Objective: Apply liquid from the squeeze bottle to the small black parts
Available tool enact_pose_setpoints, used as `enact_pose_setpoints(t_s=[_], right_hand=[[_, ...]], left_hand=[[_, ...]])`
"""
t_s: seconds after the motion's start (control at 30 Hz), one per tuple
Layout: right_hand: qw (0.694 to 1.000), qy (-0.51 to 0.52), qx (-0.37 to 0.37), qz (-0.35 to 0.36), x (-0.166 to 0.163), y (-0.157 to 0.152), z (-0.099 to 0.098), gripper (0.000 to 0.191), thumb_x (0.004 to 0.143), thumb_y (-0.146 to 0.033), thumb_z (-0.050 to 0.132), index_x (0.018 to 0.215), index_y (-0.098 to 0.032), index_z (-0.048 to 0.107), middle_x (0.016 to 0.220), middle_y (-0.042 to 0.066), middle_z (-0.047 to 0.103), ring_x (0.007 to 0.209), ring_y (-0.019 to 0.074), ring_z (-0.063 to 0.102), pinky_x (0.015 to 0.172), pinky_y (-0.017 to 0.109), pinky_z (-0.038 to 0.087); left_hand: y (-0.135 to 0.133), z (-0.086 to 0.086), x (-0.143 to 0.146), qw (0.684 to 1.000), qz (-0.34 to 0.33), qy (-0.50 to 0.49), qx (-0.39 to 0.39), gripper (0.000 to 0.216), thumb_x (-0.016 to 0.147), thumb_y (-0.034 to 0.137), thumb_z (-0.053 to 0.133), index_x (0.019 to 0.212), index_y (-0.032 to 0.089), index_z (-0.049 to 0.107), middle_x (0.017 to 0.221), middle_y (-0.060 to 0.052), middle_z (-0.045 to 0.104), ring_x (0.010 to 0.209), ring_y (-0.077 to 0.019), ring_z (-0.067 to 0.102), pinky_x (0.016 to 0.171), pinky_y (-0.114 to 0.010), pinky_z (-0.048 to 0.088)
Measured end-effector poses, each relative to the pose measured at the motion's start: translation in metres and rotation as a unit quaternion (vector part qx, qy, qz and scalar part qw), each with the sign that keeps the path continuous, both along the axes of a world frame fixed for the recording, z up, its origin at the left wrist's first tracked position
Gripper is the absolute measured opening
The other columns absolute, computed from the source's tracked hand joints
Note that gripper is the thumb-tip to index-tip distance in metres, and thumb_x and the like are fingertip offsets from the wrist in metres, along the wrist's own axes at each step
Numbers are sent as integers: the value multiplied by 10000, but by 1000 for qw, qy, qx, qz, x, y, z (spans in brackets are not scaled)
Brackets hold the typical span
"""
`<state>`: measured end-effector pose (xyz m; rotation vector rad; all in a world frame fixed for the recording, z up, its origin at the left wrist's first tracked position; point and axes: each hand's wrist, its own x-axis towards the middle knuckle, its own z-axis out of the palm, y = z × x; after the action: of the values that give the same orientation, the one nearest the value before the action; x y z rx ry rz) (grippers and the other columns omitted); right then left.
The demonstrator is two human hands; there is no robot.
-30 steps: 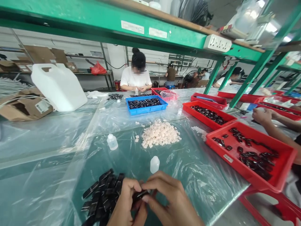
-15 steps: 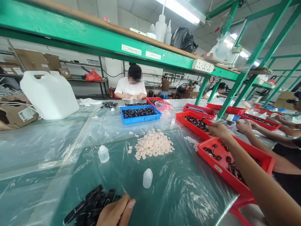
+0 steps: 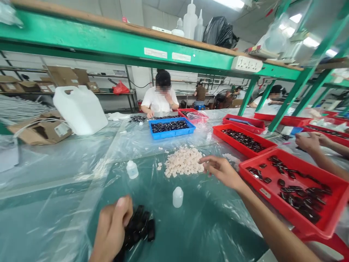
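Observation:
My left hand is at the near left with its fingers curled, against the left side of a heap of shiny black pieces. Whatever lies in its grip is hidden. Farther forward, my right hand reaches over the table with fingers apart. Its fingertips are at the right edge of a pile of small off-white pieces, and I see nothing held in it. Between the hands stands a small translucent capped bottle. Another small bottle stands to the left of the pile.
Red trays of black pieces line the right side. Behind the pile is a blue tray. A white jug stands at back left. A green shelf beam crosses overhead. Co-workers sit opposite and at right.
My right hand has moved left from the far red tray to the off-white pile, its fingers now spread. My left hand has shifted to the black heap's left side. The view has turned right.

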<state>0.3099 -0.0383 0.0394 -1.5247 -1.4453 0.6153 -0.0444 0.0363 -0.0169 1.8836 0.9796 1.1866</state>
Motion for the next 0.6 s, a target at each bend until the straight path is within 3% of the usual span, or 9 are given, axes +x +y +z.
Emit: enact_pose_setpoints(t_s=[0.07, 0.13, 0.23, 0.3, 0.43, 0.53, 0.6], right_hand=[[999, 12, 10, 50, -17, 23, -1, 292, 1022, -423, 641, 1123, -152, 677, 922, 19, 711, 747, 139, 688, 699, 312, 602], [997, 31, 24, 68, -30, 38, -9, 358, 1027, -489, 604, 1140, -155, 668, 989, 45, 716, 795, 155, 693, 726, 332, 606], [993, 51, 9, 109, -39, 41, -26, 458, 1017, -592, 549, 1198, -192, 681, 1140, 107, 725, 950, 213, 714, 852, 389, 614], [983, 44, -32, 175, -40, 35, -36, 514, 942, -635, 636, 1257, -235, 703, 1267, 126, 714, 1099, 273, 711, 952, 415, 600], [956, -3, -118, 271, -41, 25, -46, 686, 737, -535, 880, 1359, -321, 684, 1404, 93, 668, 1245, 351, 670, 906, 395, 634], [953, -39, -123, 274, -49, 25, -49, 612, 750, -494, 881, 1316, -339, 709, 1425, 70, 653, 1304, 360, 628, 997, 421, 596], [956, -56, -104, 270, -53, 26, -54, 472, 829, -497, 813, 1261, -320, 740, 1407, 88, 664, 1316, 376, 616, 1065, 462, 548]], left_hand=[[6, 3, -1, 1000, 11, 8, 20, 550, 1102, 529, 317, 645, 238, 412, 589, 55, 414, 524, -146, 445, 540, -285, 385], [12, 1, -4, 998, 34, 42, 34, 422, 1101, 496, 412, 855, 199, 583, 613, 80, 455, 507, -132, 487, 525, -264, 424], [20, -6, -10, 989, 59, 125, 57, 411, 1068, 442, 561, 764, 169, 615, 594, 81, 523, 490, -109, 537, 528, -255, 484], [20, -9, -12, 979, 63, 185, 66, 401, 1054, 409, 603, 742, 158, 625, 594, 82, 548, 473, -99, 545, 512, -243, 495], [12, -1, -4, 948, 31, 304, 85, 382, 1056, 398, 604, 760, 158, 641, 599, 78, 569, 480, -105, 557, 547, -262, 519], [-1, 8, 6, 915, -4, 389, 103, 349, 991, 474, 676, 834, 162, 664, 732, 26, 655, 635, -151, 644, 661, -329, 566], [-9, 12, 11, 893, -17, 437, 108, 370, 933, 523, 723, 959, 155, 691, 967, -50, 721, 794, -197, 698, 738, -384, 590]])
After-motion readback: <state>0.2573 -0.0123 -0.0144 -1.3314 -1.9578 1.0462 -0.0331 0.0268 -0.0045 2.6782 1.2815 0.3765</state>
